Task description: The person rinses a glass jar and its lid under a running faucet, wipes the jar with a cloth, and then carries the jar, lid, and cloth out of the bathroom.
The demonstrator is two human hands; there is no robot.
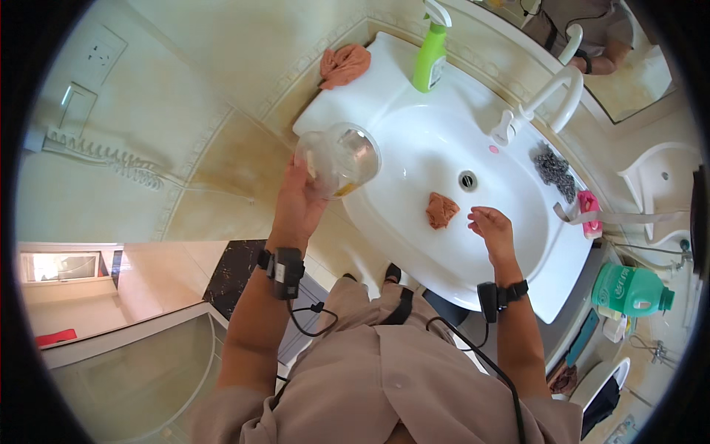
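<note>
My left hand (302, 198) is wrapped round a clear plastic container (364, 159), tilted at the left edge of the white sink. Something yellowish shows low in the container; I cannot make out what it is. In the basin a crumpled orange-brown cloth (441, 211) lies to the left of and below the drain (467, 180). Just right of that cloth hovers my right hand (492, 228), with its fingers loosely bent, a little apart and nothing visible in them.
Behind the basin (421, 133) stand a green spray bottle (430, 59) and a white faucet (529, 107). Another orange-brown cloth (345, 66) lies at the far left corner. A grey scouring pad (555, 172), a pink package (589, 214) and a green jug (629, 290) are on the right.
</note>
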